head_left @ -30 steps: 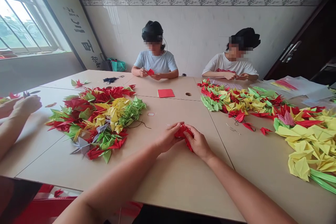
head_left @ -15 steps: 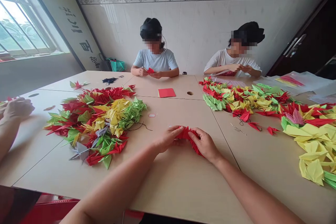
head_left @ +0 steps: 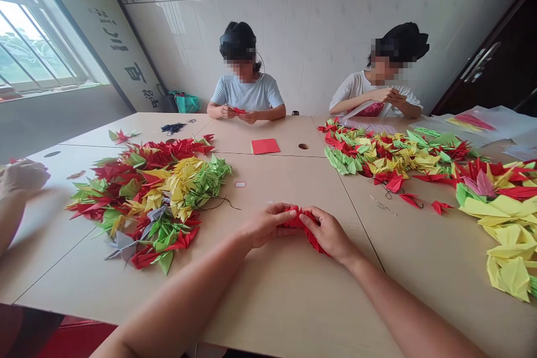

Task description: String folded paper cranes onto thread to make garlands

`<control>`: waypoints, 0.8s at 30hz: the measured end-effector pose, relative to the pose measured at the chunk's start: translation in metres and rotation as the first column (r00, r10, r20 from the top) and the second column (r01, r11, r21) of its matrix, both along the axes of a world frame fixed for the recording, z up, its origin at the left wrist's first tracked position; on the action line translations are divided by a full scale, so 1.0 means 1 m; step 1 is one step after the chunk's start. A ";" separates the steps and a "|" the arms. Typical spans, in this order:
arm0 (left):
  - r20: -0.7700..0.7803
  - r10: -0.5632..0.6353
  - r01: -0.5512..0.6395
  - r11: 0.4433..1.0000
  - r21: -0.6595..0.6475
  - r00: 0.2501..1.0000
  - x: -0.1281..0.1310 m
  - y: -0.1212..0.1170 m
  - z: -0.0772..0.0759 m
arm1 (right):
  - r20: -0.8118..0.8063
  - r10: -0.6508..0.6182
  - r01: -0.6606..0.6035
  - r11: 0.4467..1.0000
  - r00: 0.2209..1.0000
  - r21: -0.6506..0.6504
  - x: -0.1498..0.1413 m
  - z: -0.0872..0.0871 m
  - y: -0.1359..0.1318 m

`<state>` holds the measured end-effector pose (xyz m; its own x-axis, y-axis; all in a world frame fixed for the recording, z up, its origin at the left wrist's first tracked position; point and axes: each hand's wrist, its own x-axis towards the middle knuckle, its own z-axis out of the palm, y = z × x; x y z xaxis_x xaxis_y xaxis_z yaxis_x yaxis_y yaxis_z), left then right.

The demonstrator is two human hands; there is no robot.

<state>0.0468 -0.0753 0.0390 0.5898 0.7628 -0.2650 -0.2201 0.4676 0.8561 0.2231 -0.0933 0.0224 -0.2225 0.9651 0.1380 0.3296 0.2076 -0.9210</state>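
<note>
Between my two hands is a curved bundle of red folded paper (head_left: 297, 219), its pleats packed tightly together. My left hand (head_left: 268, 226) is closed on the left end, thumb on top. Around the right part my right hand (head_left: 326, 231) is wrapped, and red points stick out below its fingers. The undersides of both hands are hidden. Left of them lies a heap of folded paper cranes (head_left: 138, 179) in red, green, yellow and grey, with a dark thread (head_left: 222, 199) trailing from it. A small red-edged label (head_left: 240, 184) lies beyond my left hand.
Red square paper (head_left: 265, 146) lies ahead, near a round table hole (head_left: 302, 146). More strung cranes (head_left: 386, 154) and yellow folded pieces (head_left: 509, 235) cover the right side. Two people sit opposite; another person's hand (head_left: 25, 176) rests at the left edge. Dark thread (head_left: 173, 128) lies at the back.
My hands stay on the red bundle, with my left thumb shifted slightly along it. The person opposite on the right has raised their hands. The view has tilted slightly.
</note>
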 end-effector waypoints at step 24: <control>-0.038 0.215 -0.213 0.976 0.053 0.976 0.007 0.002 -0.004 | -0.114 0.041 -0.061 0.982 0.993 -0.176 0.011 0.005 0.003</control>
<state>0.0539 -0.0734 0.0345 0.4008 0.8824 -0.2466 -0.2730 0.3719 0.8872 0.2345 -0.0907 0.0275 -0.2652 0.9641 -0.0096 0.2176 0.0502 -0.9747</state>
